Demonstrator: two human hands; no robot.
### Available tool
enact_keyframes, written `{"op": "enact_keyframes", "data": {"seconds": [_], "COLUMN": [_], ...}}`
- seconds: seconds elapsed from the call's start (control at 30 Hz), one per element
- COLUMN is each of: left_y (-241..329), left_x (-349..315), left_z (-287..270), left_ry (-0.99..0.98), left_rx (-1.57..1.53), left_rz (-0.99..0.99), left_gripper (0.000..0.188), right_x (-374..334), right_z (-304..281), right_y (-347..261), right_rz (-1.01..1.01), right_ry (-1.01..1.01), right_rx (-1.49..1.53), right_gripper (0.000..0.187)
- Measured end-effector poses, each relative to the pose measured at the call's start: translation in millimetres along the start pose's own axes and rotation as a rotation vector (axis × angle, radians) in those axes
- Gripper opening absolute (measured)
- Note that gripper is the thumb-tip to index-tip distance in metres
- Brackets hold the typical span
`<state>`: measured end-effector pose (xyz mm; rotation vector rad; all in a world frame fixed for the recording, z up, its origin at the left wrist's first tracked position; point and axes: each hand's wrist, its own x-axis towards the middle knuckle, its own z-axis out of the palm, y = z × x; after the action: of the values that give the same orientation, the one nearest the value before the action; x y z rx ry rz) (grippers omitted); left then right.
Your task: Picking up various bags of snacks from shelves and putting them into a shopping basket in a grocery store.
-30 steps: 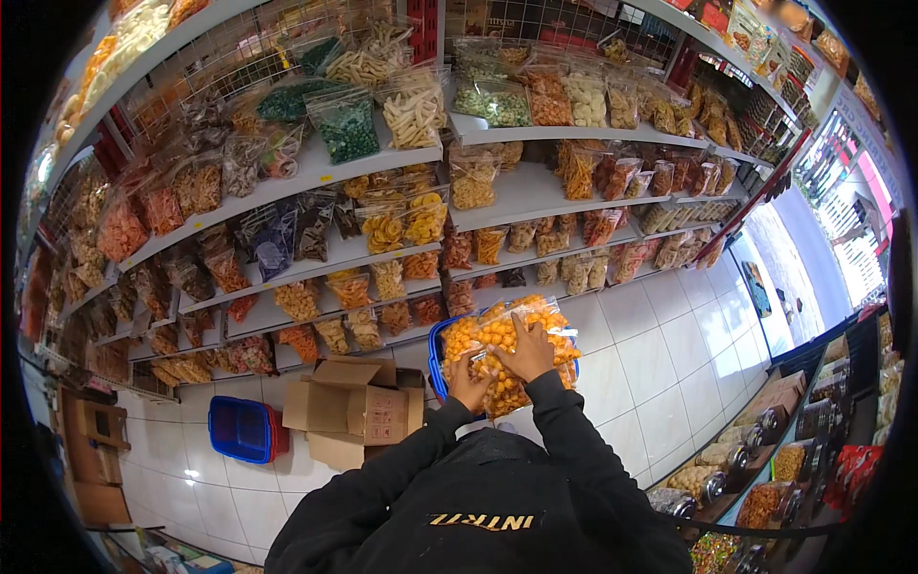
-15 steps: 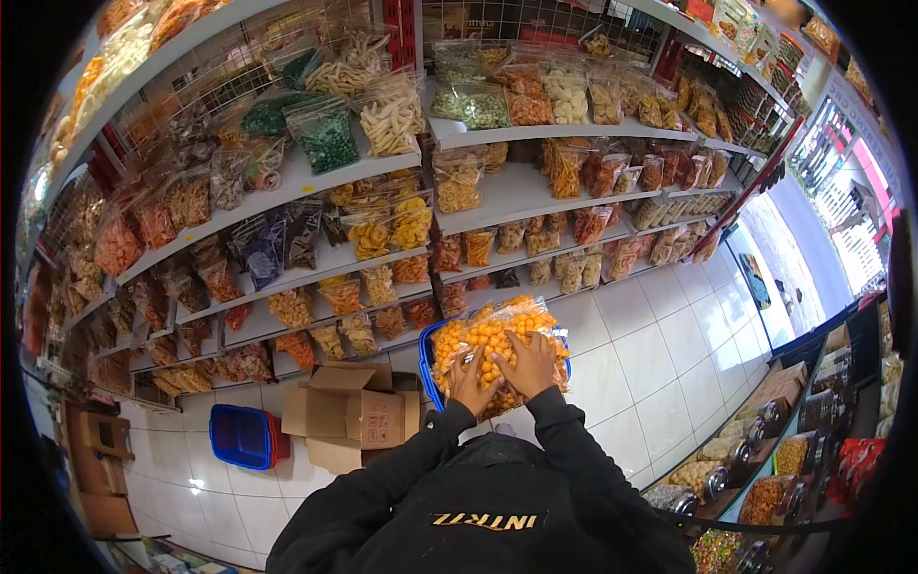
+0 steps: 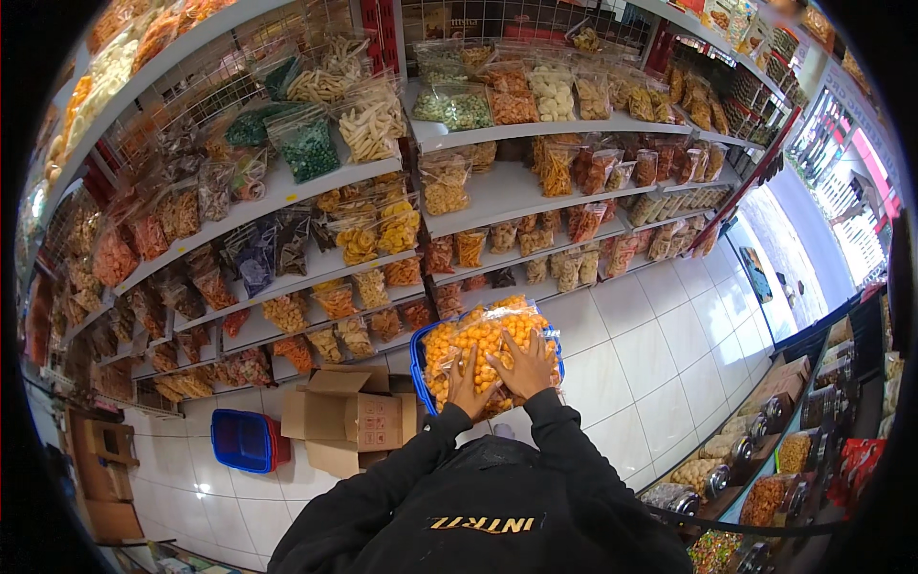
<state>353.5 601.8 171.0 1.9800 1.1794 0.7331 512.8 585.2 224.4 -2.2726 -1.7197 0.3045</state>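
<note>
Clear plastic bags of round orange snack balls (image 3: 473, 335) fill a blue plastic basket (image 3: 418, 368) in front of me. My left hand (image 3: 469, 385) rests on the near left of the top bag, fingers spread out. On the right part of the same bag lies my right hand (image 3: 526, 365), its fingers also spread and pointing away from me. Both palms touch the plastic, and neither hand grips it. What lies deeper in the basket is hidden by the top bag, and the basket's near side by my hands.
Beyond the basket stand white shelves (image 3: 507, 182) packed with bagged snacks. An open cardboard box (image 3: 325, 421) is on the tiled floor to the left, beside stacked blue and red baskets (image 3: 239, 440). Snack jars (image 3: 712, 478) line a rack at the lower right.
The view has shifted slightly. My hands remain on the bag, with the left fingers now spread a little straighter. The basket appears slightly farther left.
</note>
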Motion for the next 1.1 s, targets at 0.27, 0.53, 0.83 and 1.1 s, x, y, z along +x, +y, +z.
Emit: {"op": "enact_keyframes", "data": {"seconds": [0.27, 0.53, 0.83, 1.1], "left_y": [3.0, 13.4, 9.3, -77.6], "left_x": [-0.3, -1.6, -20.1, -33.0], "left_z": [1.4, -10.4, -29.7, -29.6], "left_ry": [-0.028, 0.002, 0.125, 0.307], "left_rx": [0.014, 0.042, -0.031, -0.301], "left_rz": [-0.032, -0.028, -0.049, -0.394], "left_gripper": [0.094, 0.097, 0.091, 0.078], "right_x": [-0.5, 4.4, 0.1, 6.3], "right_z": [1.2, -9.1, -16.8, -48.4], "right_y": [0.6, -2.4, -11.8, 50.1], "right_rz": [0.002, -0.011, 0.001, 0.14], "right_ry": [0.014, -0.034, 0.049, 0.304], "right_rx": [-0.053, -0.048, -0.002, 0.634], "right_gripper": [0.068, 0.073, 0.075, 0.049]}}
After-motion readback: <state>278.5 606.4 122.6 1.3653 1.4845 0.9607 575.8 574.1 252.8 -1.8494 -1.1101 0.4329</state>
